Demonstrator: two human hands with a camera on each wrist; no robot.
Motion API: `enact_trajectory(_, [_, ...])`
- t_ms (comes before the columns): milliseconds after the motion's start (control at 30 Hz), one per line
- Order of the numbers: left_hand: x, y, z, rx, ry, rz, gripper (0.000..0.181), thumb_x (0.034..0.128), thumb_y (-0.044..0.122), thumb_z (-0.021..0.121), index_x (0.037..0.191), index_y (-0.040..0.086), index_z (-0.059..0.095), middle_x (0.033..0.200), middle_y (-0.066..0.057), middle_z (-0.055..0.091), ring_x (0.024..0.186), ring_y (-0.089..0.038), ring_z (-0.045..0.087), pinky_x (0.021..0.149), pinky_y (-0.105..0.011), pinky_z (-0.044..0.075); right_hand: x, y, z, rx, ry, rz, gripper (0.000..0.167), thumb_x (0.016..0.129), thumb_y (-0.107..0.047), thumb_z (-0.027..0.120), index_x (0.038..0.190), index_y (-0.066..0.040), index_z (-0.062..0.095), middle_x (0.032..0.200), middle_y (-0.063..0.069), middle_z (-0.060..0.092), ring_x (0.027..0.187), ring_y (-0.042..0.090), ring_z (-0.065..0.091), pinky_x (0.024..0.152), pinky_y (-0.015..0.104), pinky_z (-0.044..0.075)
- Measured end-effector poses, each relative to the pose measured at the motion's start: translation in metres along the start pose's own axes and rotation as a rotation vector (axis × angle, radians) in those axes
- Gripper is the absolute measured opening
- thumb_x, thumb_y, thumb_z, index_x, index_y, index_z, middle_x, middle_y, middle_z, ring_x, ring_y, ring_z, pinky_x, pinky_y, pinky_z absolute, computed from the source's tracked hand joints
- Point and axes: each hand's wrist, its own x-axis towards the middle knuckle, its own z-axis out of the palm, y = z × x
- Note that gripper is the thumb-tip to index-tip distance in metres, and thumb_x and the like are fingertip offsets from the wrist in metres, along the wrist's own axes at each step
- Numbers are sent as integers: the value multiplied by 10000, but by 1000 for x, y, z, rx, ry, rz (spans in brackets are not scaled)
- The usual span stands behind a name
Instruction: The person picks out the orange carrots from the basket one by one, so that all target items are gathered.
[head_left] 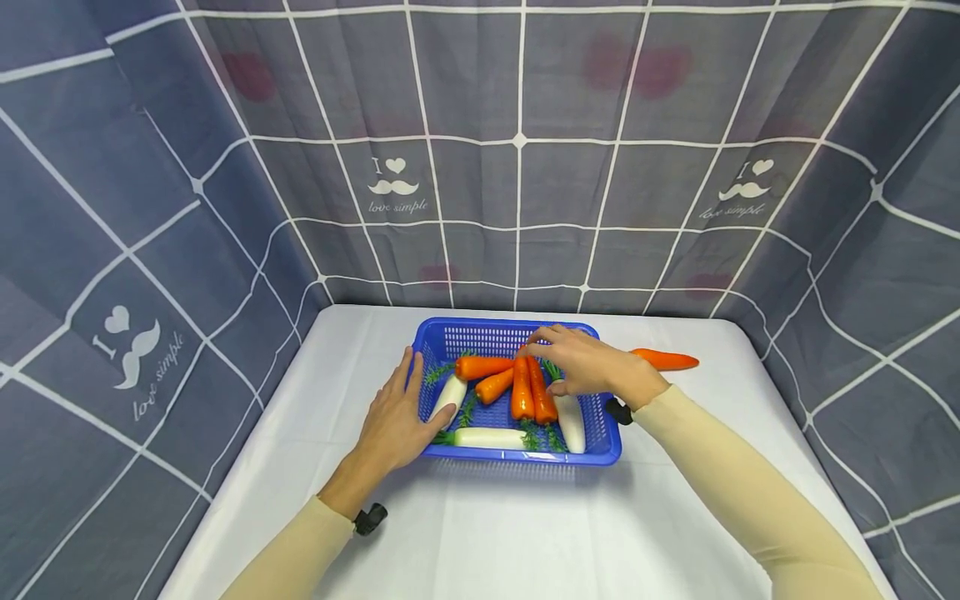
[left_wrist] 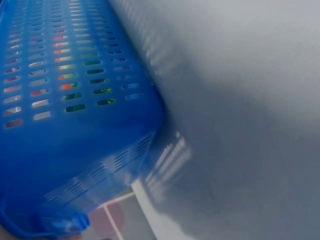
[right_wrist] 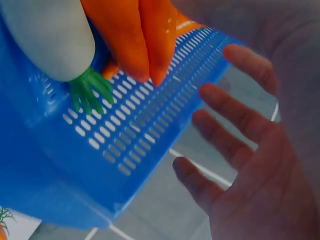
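A blue plastic basket (head_left: 517, 455) stands on the table, with several orange carrots (head_left: 522, 392) and white radishes (head_left: 491, 438) with green tops lying in it. My left hand (head_left: 397, 425) rests at the basket's left rim, its fingers straight and its thumb reaching over the front left corner. Over the basket's right part hovers my right hand (head_left: 573, 360), beside two upright-lying carrots and a white radish (head_left: 572, 423). The right wrist view shows its fingers spread apart with nothing between them. One more carrot (head_left: 667, 360) lies outside, right of the basket, its top end hidden behind my right arm.
White cloth covers the table (head_left: 360, 350). A grey checked curtain (head_left: 480, 183) hangs behind the table's back edge and along both sides. A dark wrist camera (head_left: 371, 519) sits on the left wrist, another (head_left: 619, 411) on the right, close to the basket's right rim.
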Motion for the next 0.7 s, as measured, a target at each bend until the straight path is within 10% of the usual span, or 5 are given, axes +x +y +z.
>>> enact_trajectory(700, [1,-1,2,0,-2,-5,1135,1104,709,646,1881,101,84,1992,-157,11,1797,-515,274,1403,-771,328,33,-8,26,24,-191,-97,826,836,-365,1087,1583,-371,735,1655,40,612,1600,373,498,1405,675,396])
